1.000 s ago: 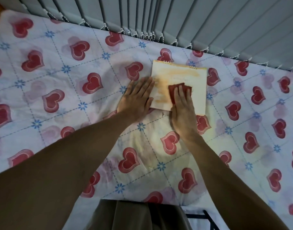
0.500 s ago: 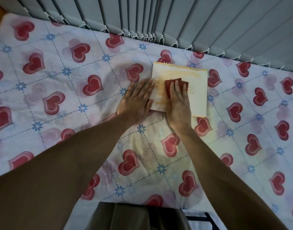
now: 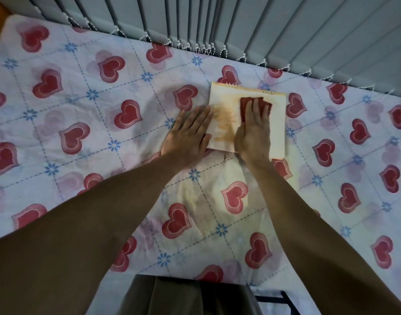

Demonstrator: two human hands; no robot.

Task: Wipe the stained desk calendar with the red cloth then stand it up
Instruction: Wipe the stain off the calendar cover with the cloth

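Observation:
The desk calendar (image 3: 278, 123) lies flat on the heart-print tablecloth (image 3: 104, 137), spiral binding at its far edge. An orange-brown stain (image 3: 224, 123) smears its left half. My right hand (image 3: 254, 130) presses flat on the red cloth (image 3: 246, 104), which sits on the calendar's upper middle, mostly hidden under my fingers. My left hand (image 3: 189, 135) lies flat with fingers together, its fingertips resting on the calendar's left edge, holding it down.
Grey vertical blinds (image 3: 263, 26) hang along the table's far edge, just behind the calendar. The tablecloth spreads wide to the left and right. A dark metal frame (image 3: 283, 301) shows below the near edge, beside my brown clothing.
My right hand has slid the red cloth up the calendar, from near its lower middle toward the far edge. The left hand has stayed on the left edge.

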